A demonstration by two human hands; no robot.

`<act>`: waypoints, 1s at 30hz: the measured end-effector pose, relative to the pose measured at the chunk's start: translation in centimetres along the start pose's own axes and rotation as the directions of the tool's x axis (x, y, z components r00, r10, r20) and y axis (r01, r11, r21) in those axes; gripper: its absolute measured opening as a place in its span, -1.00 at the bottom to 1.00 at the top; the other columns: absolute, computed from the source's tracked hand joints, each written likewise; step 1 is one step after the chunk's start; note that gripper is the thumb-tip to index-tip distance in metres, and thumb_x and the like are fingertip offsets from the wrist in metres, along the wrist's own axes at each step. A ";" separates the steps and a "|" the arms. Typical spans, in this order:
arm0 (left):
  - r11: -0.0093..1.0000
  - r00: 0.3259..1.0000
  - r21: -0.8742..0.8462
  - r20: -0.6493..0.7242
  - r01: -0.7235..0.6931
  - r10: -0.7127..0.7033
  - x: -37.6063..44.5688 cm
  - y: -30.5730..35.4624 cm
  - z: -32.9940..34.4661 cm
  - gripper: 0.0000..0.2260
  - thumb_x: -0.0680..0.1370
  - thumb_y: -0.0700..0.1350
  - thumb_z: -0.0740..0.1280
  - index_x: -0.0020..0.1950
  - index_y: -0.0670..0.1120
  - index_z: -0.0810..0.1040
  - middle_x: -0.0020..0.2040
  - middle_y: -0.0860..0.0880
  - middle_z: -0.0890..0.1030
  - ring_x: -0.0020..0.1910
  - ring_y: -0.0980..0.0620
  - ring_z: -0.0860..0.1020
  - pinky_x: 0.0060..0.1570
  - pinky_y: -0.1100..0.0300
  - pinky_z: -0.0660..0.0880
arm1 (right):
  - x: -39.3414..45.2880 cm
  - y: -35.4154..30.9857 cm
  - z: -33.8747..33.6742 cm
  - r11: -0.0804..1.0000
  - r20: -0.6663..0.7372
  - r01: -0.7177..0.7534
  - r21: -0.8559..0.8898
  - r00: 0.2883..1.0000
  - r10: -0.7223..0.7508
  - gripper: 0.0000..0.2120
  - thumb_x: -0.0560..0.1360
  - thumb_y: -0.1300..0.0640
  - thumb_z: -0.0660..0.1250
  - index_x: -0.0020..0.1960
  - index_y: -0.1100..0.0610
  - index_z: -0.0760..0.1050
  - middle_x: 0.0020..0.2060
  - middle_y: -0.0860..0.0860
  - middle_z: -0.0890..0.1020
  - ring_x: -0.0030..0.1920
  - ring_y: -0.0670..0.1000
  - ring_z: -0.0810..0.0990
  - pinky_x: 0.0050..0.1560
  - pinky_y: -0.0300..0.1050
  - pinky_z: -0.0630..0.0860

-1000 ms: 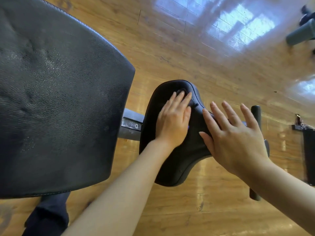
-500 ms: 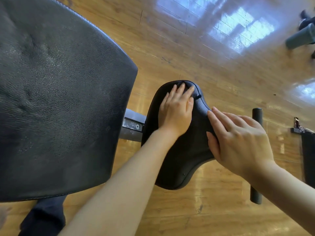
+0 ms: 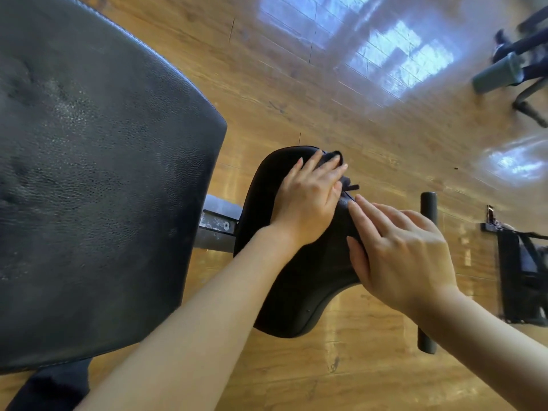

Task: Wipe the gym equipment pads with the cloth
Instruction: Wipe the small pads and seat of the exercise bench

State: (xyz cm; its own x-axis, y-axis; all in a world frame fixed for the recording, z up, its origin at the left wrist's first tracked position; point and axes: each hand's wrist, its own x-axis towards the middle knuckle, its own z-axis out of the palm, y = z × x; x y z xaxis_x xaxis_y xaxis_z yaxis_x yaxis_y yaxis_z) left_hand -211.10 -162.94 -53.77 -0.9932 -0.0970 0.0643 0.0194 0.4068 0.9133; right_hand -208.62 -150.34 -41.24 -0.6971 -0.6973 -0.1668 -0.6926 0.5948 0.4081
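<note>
**Hands and cloth on the small seat pad**

The small black vinyl seat pad (image 3: 299, 280) sits at the centre of the head view, above the glossy wooden plank floor (image 3: 296, 84). Its long axis runs from the lower edge of the view up and away from the person, leaning slightly right. The far end is narrow and rounded; the near end is broader and also rounded.

The dark cloth (image 3: 333, 158) lies on the far end of the seat pad. Only its far edge and a small tab at the pad's right rim show; the rest is hidden under the hand.

The left hand (image 3: 308, 200) lies flat on the cloth with straight fingers close together, pointing toward the pad's far end. The right hand (image 3: 403, 256) rests on the right edge of the pad, fingers extended and slightly bent, fingertips just beside the left hand. It grips nothing that can be seen. The hands are near each other but apart.

Edges and room:
- Left: a grey metal frame bar (image 3: 219, 226) joins the seat pad to the large black textured back pad (image 3: 98, 179), which fills the left of the view. A narrow gap separates the two pads.
- Right: a black cylindrical bar (image 3: 428, 209) stands just beyond the right hand; bare floor lies between it and the pad.
- Far side: open floor with window reflections.
- Far right: other dark equipment (image 3: 522, 277), well apart.
</note>
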 end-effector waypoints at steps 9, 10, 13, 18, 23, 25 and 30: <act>0.992 0.992 -0.065 -0.070 0.105 -0.109 -5.4 -0.2 0.6 -0.52 0.64 0.05 -0.05 0.54 -0.02 0.23 0.54 0.03 0.23 0.55 0.05 0.07 0.52 0.00 0.06 | 0.3 0.2 0.0 1.000 -0.039 0.010 0.002 0.999 -0.010 -0.57 0.58 0.00 0.13 0.29 0.23 0.52 0.22 0.16 0.58 0.13 0.16 0.62 0.09 0.08 0.48; 0.993 0.991 -0.035 -0.063 0.117 -0.119 -4.2 -0.6 0.5 -0.51 0.63 0.07 -0.07 0.54 -0.02 0.23 0.55 0.03 0.21 0.56 0.04 0.06 0.52 -0.02 0.01 | 0.4 0.2 0.0 1.000 -0.039 0.011 0.000 0.999 -0.011 -0.57 0.58 0.01 0.14 0.29 0.23 0.52 0.23 0.16 0.58 0.13 0.16 0.62 0.09 0.08 0.48; 0.991 0.987 0.014 -0.094 0.134 -0.132 -5.1 -0.4 0.7 -0.51 0.64 0.08 -0.09 0.54 -0.02 0.23 0.55 0.04 0.22 0.57 0.00 0.02 0.52 -0.10 -0.07 | 0.1 0.1 0.0 1.000 -0.048 0.015 0.001 0.999 -0.015 -0.58 0.58 0.01 0.14 0.29 0.24 0.52 0.23 0.16 0.58 0.13 0.16 0.62 0.10 0.09 0.48; 0.996 0.988 -0.005 -0.127 0.091 -0.091 -11.3 -0.5 1.6 -0.54 0.68 0.08 -0.07 0.54 -0.03 0.22 0.54 0.05 0.22 0.57 0.01 0.04 0.52 -0.06 0.01 | -0.3 -0.3 0.2 1.000 -0.059 0.000 0.008 0.998 0.000 -0.57 0.59 0.01 0.13 0.30 0.25 0.51 0.23 0.17 0.57 0.14 0.18 0.61 0.12 0.13 0.48; 0.947 0.934 -0.022 -0.160 0.319 -0.318 -2.2 -2.5 0.8 -0.58 0.67 0.01 -0.02 0.52 0.01 0.27 0.54 0.06 0.23 0.56 -0.04 0.03 0.52 -0.08 -0.04 | -0.2 -0.1 0.3 1.000 -0.062 -0.009 0.003 0.998 0.009 -0.58 0.59 0.00 0.14 0.30 0.23 0.52 0.23 0.16 0.57 0.16 0.17 0.61 0.14 0.12 0.48; 0.942 0.928 -0.029 -0.160 0.335 -0.335 -0.9 -3.2 0.7 -0.58 0.66 0.01 -0.01 0.52 0.00 0.28 0.54 0.06 0.23 0.56 -0.05 0.02 0.52 -0.08 -0.06 | -0.2 0.0 0.4 1.000 -0.065 -0.001 0.006 0.998 0.001 -0.58 0.59 0.00 0.14 0.30 0.23 0.52 0.23 0.16 0.57 0.16 0.17 0.60 0.14 0.12 0.47; 0.965 0.948 -0.078 -0.185 0.249 -0.259 -9.2 -2.5 1.2 -0.54 0.63 0.05 -0.08 0.51 0.02 0.25 0.51 0.11 0.23 0.56 0.03 0.00 0.52 -0.07 -0.01 | -0.3 -0.1 0.3 1.000 -0.071 -0.004 0.012 0.997 0.005 -0.57 0.59 0.00 0.13 0.30 0.24 0.52 0.23 0.17 0.57 0.15 0.19 0.61 0.15 0.13 0.47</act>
State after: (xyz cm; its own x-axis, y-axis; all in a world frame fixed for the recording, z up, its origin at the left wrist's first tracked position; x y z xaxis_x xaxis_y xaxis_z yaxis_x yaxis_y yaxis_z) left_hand -202.10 -162.01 -57.12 -0.9253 -0.3655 -0.1014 -0.2195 0.2981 0.9289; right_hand -208.40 -150.11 -41.48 -0.6858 -0.7208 -0.1009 -0.6919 0.6027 0.3976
